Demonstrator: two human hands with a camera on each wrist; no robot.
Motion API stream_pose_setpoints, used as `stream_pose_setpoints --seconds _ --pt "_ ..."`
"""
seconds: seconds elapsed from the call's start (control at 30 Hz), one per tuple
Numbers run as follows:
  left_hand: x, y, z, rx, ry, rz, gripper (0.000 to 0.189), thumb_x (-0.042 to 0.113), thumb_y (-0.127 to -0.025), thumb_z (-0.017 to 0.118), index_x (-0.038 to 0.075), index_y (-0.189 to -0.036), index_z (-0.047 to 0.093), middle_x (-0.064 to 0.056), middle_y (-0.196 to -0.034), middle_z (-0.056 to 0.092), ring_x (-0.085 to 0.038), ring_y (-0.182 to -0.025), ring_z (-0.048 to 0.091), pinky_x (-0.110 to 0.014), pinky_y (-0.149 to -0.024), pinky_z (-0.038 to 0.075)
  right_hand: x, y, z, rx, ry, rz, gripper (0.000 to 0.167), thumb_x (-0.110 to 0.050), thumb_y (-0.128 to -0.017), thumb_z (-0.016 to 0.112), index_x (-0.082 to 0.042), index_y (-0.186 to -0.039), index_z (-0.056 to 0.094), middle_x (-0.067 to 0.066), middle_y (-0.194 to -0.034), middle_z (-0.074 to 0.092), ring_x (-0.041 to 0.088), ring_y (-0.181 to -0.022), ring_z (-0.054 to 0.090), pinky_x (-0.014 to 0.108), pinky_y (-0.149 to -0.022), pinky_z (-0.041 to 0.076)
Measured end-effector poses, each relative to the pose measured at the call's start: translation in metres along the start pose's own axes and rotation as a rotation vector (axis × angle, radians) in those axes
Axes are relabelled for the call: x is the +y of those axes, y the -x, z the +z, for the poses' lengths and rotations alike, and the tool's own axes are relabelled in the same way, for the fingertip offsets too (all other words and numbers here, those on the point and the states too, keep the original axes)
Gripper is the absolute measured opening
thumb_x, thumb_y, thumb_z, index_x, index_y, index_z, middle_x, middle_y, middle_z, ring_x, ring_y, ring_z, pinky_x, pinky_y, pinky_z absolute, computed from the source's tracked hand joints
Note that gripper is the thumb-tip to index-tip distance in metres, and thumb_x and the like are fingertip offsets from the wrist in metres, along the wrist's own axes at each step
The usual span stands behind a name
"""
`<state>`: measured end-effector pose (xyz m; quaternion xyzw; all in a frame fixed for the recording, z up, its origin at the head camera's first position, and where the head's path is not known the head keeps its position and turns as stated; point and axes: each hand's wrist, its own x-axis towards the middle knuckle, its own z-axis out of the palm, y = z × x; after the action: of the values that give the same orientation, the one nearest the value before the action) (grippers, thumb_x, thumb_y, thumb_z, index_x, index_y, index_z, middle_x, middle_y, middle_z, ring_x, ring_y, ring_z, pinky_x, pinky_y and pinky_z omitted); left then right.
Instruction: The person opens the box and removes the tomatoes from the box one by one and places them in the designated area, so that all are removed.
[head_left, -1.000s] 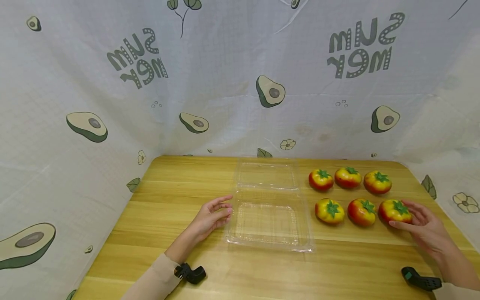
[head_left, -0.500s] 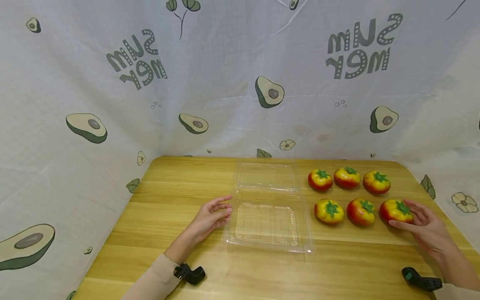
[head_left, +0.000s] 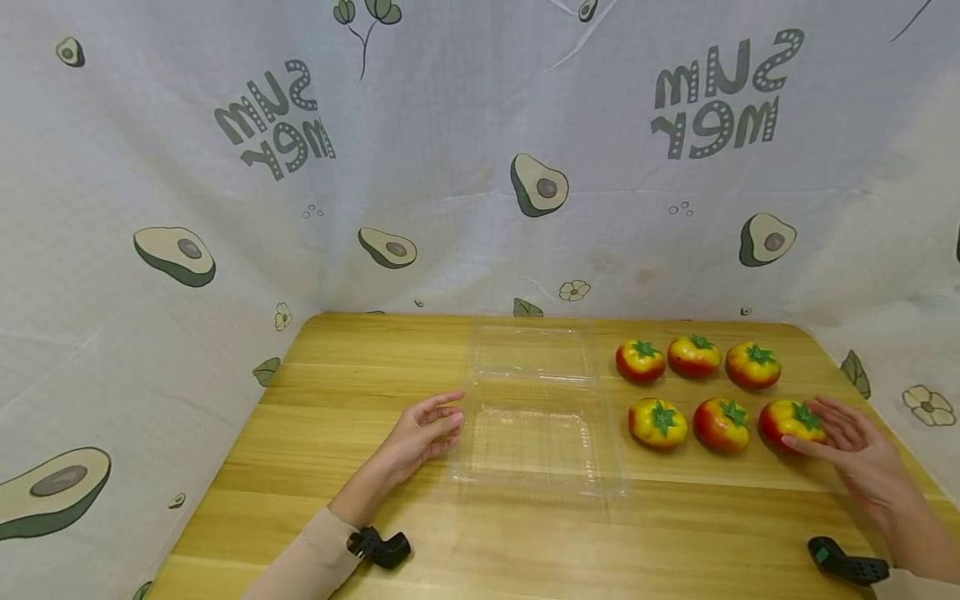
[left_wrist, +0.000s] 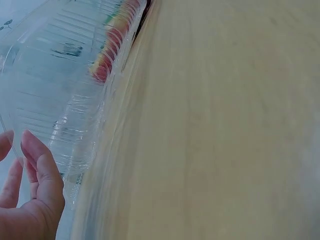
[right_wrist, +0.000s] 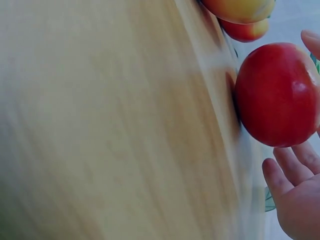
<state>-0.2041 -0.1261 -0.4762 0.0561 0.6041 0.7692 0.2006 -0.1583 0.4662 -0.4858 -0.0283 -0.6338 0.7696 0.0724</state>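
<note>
In the head view, several yellow-and-red persimmons with green leafy tops stand in two rows on the right of the table. My right hand (head_left: 862, 450) curves loosely around the front-right persimmon (head_left: 787, 423). The right wrist view shows the thumb apart from that persimmon's red side (right_wrist: 277, 95), with the fingers (right_wrist: 295, 170) spread beside it. A clear plastic clamshell box (head_left: 536, 483) lies unfolded left of the fruit, its lid (head_left: 534, 346) laid back. At the box's left rim is my left hand (head_left: 423, 433), fingers relaxed; the left wrist view has the rim passing between thumb and fingers.
Left of the front-right persimmon are a front-middle one (head_left: 720, 427) and a front-left one (head_left: 656, 423). Behind them sits the back row (head_left: 693, 358). The wooden table (head_left: 337, 417) ends at a hanging avocado-print cloth (head_left: 450, 167).
The front-right persimmon shifted slightly right with my right hand, which then loosened and drew a little away from it. The box's front edge shifted slightly. My left hand stayed nearly still.
</note>
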Motion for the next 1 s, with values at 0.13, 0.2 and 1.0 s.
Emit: stream_pose_setpoints --seconds 0.13,0.2,1.0 --pt "0.000 -0.001 0.000 0.003 -0.011 -0.008 0.052 0.008 -0.099 0.062 0.003 -0.148 0.045 -0.005 -0.112 0.058 -0.014 -0.090 0.062 -0.028 -0.082 0.057 0.000 -0.002 -0.004 -0.009 -0.095 -0.049 0.069 0.025 -0.085 0.060 -0.028 -0.130 0.055 -0.021 -0.116 0.065 -0.009 -0.102 0.058 0.013 -0.075 0.054" --pt "0.000 -0.001 0.000 0.005 -0.019 -0.010 0.052 0.010 -0.100 0.063 0.004 -0.148 0.045 -0.006 -0.112 0.058 -0.014 -0.089 0.062 -0.029 -0.082 0.057 -0.002 0.000 -0.002 0.000 -0.102 -0.064 0.068 0.025 -0.086 0.060 -0.026 -0.129 0.056 -0.019 -0.116 0.065 -0.008 -0.103 0.058 0.011 -0.077 0.053" --pt "0.013 -0.003 -0.001 0.069 0.030 -0.001 0.051 0.027 -0.104 0.055 0.011 -0.152 0.043 -0.006 -0.117 0.051 -0.018 -0.088 0.062 -0.028 -0.076 0.057 -0.041 0.009 0.043 0.154 0.485 -0.139 0.074 0.001 -0.094 0.066 -0.035 -0.151 0.035 -0.021 -0.153 0.033 -0.004 -0.145 0.014 0.007 -0.111 0.004"
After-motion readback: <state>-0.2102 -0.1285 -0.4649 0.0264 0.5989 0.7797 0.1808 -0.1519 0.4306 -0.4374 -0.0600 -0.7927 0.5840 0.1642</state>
